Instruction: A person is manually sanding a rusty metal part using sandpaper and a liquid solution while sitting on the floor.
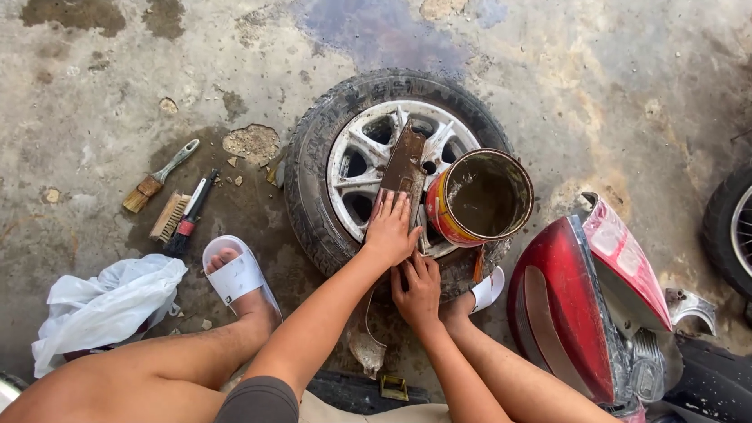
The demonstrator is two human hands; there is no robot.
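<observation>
Stained concrete floor (102, 70) surrounds a car wheel (392, 168) lying flat at centre. Your left hand (390, 227) presses flat, fingers spread, on a rusty metal plate (404, 163) that looks still uncleaned; your right hand (417, 288) grips its lower edge. A rusty can (479, 197) crowds 3 o'clock; brushes (168, 196) lie at 9 o'clock, with open floor toward 12.

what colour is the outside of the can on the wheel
Red with a yellow band, seen on the can in the head view.

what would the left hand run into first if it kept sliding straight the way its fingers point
The left hand lies flat on the rusty metal plate, fingers pointing up along it. Going straight on, it would stay on the plate, then probably meet the wheel rim's hub and spokes; depth is unclear.
</observation>
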